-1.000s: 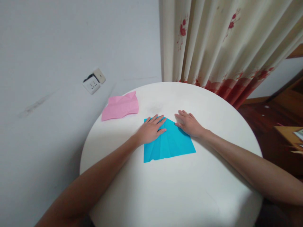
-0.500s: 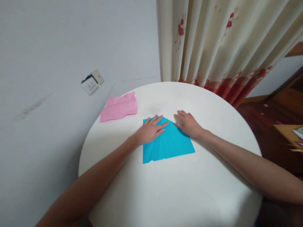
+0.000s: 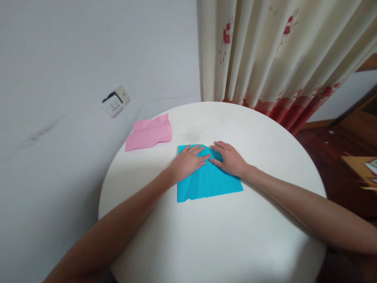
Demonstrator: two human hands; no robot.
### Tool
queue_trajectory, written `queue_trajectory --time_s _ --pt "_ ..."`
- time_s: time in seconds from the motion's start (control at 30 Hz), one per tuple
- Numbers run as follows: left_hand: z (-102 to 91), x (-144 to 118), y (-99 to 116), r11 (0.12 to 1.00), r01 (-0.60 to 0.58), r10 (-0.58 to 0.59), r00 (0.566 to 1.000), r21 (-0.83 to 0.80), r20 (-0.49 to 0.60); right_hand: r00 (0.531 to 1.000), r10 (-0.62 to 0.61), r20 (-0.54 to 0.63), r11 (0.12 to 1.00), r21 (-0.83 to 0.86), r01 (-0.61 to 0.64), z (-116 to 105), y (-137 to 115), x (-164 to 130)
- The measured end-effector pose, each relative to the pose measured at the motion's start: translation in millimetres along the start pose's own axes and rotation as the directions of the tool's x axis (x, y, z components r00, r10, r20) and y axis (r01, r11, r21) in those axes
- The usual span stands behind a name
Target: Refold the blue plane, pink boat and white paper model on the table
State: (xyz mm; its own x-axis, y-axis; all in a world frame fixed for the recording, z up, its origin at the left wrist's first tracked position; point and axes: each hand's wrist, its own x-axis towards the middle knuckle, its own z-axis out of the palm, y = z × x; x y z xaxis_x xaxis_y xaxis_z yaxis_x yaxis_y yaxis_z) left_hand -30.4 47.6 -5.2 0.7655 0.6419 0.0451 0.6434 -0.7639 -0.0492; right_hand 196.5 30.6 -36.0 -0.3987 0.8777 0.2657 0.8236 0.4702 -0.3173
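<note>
A creased blue sheet of paper [image 3: 210, 182] lies on the round white table, its near edge slightly torn at the left. My left hand [image 3: 188, 162] rests flat on the sheet's upper left part, fingers spread. Over the upper right part lies my right hand [image 3: 230, 158], its fingers extended and its thumb apart from them, covering the right slanting edge. The thumbs and fingertips of both hands come close together near the middle of the paper. What lies under the palms is hidden.
A wrinkled pink sheet of paper [image 3: 149, 133] lies at the table's [image 3: 206, 239] far left edge. Behind are a white wall with a socket [image 3: 112, 105] and a floral curtain [image 3: 250, 51]. A wooden surface with papers [image 3: 371, 165] stands at the right.
My right hand has moved left and inward over the blue paper, closer to the left hand. My left hand stays nearly in place. The pink paper lies unchanged.
</note>
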Motion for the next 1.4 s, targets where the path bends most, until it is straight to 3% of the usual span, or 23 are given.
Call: queue_trajectory --time_s 0.37,0.47,0.7,0.87,1.4 --pt "2.0 -7.6 -0.5 0.995 -0.09 0.089 0.996 0.034 0.019 0.999 0.019 0.031 1.0 0.004 -0.019 -3.0 2.2 -0.1" --pt "-1.3 -5.6 3.4 0.997 -0.065 0.065 0.998 0.028 0.027 0.999 0.016 0.032 1.0 -0.003 -0.016 -2.4 3.3 0.3" --pt "2.7 -0.4 2.8 0.999 0.04 -0.04 0.997 -0.009 -0.065 1.0 0.008 0.029 1.0 -0.005 -0.008 -2.2 4.6 0.6" --pt "5.5 -0.9 0.6 0.997 0.081 -0.081 0.995 -0.017 -0.053 0.999 0.006 0.031 1.0 -0.003 -0.006 -2.2 5.0 0.4" --pt "-12.7 -16.9 -3.2 0.99 -0.128 0.132 0.988 -0.057 0.083 1.0 0.012 0.027 1.0 0.008 -0.013 -2.1 4.3 -0.4"
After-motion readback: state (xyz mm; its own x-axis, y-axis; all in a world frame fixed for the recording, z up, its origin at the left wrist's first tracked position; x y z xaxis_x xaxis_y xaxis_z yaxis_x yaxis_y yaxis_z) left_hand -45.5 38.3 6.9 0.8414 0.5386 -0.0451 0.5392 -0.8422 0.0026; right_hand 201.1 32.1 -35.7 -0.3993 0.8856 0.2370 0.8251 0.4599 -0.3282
